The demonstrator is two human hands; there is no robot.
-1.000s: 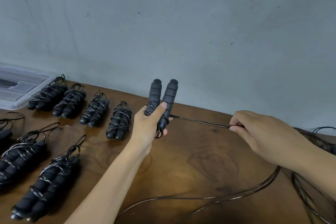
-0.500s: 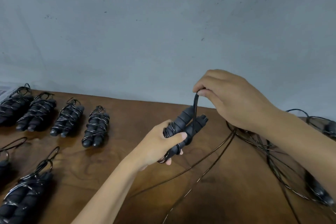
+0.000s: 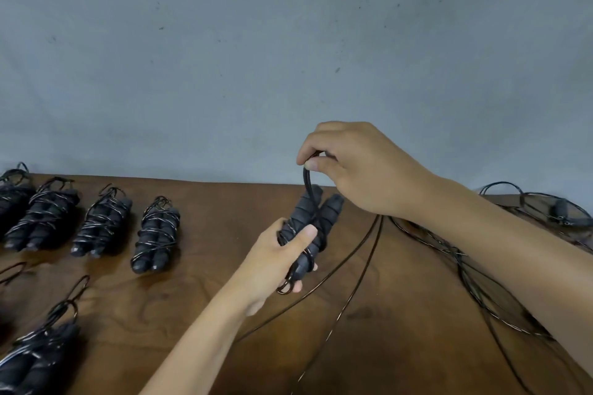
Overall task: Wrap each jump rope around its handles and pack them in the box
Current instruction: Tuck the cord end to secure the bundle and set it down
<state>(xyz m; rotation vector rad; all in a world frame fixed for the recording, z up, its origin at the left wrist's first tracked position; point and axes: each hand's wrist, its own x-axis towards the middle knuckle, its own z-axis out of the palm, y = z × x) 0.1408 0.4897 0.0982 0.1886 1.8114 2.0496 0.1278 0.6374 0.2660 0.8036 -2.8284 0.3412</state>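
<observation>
Gripping the pair of handles (image 3: pixel 309 228) near the frame's centre, the left hand (image 3: pixel 276 261) keeps them tilted, long axis pointing to the upper right. Directly above their top ends, the right hand (image 3: pixel 356 167) pinches the rope (image 3: pixel 307 181) in a short doubled strand. I judge the next turn must pass down around the handles, crossing that axis.

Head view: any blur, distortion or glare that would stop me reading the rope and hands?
Head view: wide-angle bend curves the table edge; light is soft and even, shadows faint; small glints on the wrapped bundles; left hand and right hand sharp enough, the cord slightly soft; bundles at the left edge cropped and smeared.
</observation>
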